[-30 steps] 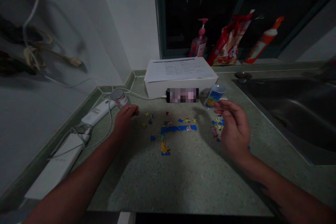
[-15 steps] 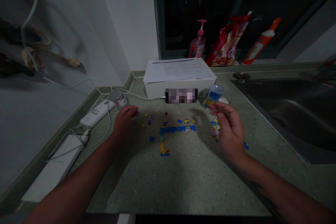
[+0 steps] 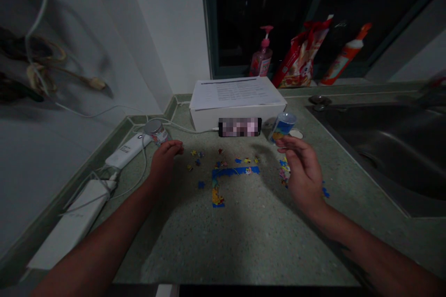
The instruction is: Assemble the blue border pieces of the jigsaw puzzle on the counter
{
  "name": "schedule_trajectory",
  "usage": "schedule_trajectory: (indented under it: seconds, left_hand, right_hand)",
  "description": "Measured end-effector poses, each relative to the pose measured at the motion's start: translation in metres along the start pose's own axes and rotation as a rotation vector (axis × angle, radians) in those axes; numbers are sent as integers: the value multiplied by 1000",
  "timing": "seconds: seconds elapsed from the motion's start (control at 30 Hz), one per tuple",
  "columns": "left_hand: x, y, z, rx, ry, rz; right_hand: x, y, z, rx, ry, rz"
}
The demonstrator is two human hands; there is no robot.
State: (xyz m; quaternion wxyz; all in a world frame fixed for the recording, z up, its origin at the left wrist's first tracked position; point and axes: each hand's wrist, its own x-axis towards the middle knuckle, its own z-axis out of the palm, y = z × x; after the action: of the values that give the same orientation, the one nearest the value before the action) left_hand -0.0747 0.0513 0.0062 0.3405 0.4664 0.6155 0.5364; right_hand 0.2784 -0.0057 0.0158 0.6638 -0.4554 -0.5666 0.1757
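A partly joined jigsaw puzzle (image 3: 230, 171) lies on the counter as a blue top edge and a short left side. Several loose pieces, a blue puzzle piece (image 3: 201, 185) among them, are scattered above and left of it. My left hand (image 3: 166, 155) is raised left of these pieces, fingers curled together; what they hold, if anything, is hidden. My right hand (image 3: 304, 171) hovers over a pile of puzzle pieces (image 3: 283, 174), partly covering it, with thumb and fingers apart and nothing visible between them. Behind it stands a blue can (image 3: 283, 126) beside a round white lid (image 3: 296, 134).
A phone (image 3: 239, 127) leans against a white box (image 3: 205, 119) topped with a printed sheet. A lidded jar (image 3: 157, 132) and white power strips (image 3: 78, 225) with cables lie left. At right is a metal sink (image 3: 390, 148); bottles and a red bag (image 3: 303, 55) line the sill.
Both hands stay almost where they were. The whole view has shifted very slightly; no puzzle piece has visibly moved.
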Motion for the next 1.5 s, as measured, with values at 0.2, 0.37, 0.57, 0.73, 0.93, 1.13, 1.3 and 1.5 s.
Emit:
schedule_trajectory:
  seconds: [0.2, 0.37, 0.57, 0.73, 0.93, 1.13, 1.3, 1.5]
  left_hand:
    - [0, 0, 1, -43, 7, -19]
    - [-1, 1, 0, -42, 3, -7]
    - [-1, 0, 0, -21, -12, -8]
    - [-1, 0, 0, 21, -30, 13]
    - [0, -1, 1, 12, -10, -25]
    - [0, -4, 1, 21, -15, -11]
    - [-2, -1, 2, 2, -17, -16]
    - [-1, -1, 3, -2, -9, -28]
  right_hand:
    - [-2, 8, 0, -3, -52, 11]
    - [-6, 23, 3, -114, -231, 31]
    - [-5, 30, 7, -313, -451, 5]
    - [1, 30, 16, -386, -569, -30]
    - [6, 27, 31, -487, -712, -37]
    - [11, 26, 42, -549, -741, -24]
    - [8, 29, 48, -543, -757, -29]
    - [9, 33, 50, -521, -754, -20]
